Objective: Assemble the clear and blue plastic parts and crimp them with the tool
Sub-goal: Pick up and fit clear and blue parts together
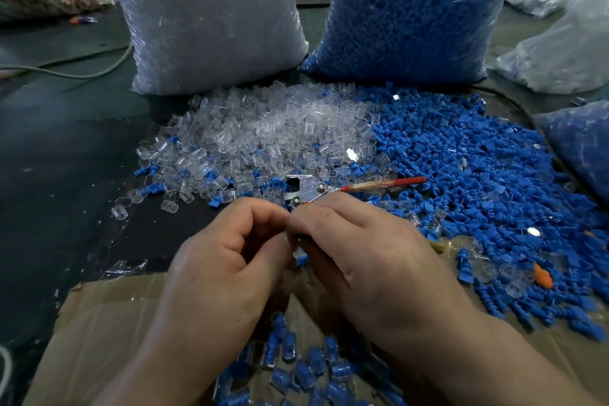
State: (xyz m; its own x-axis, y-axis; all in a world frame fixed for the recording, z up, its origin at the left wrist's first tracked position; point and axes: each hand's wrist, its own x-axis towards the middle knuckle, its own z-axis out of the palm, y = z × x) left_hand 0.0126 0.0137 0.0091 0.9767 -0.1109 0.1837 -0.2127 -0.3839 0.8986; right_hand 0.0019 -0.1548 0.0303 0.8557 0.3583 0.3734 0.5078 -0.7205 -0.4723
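**Both hands pinched together at centre, tool lying just beyond**

Your left hand (pixel 227 247) and right hand (pixel 356 247) meet fingertip to fingertip at the middle of the view. The left is curled, thumb and forefinger pressed toward the right hand's fingertips. The right hand's fingers are closed over something small; a bit of clear and blue plastic (pixel 300 255) shows just below the meeting point, but you cannot tell exactly what either hand grips, since the fingers hide it.

The crimping tool (pixel 308 189) lies at 12 o'clock from your hands, just past the fingertips, its metal head to the left and one red handle (pixel 389 183) running out toward 3 o'clock. It rests on the loose parts, with neither hand around that handle.

The clear parts (pixel 263 132) are heaped at 11 to 12 o'clock, and the blue parts (pixel 478 175) spread from 1 to 4 o'clock, the two piles mixing where they meet. At 6 o'clock, between your forearms, assembled clear-and-blue pieces (pixel 306 369) lie on a cardboard sheet (pixel 108 323).

Far back, a bag of clear parts (pixel 207 16) stands at 11 o'clock and a bag of blue parts (pixel 415 10) at 1 o'clock.
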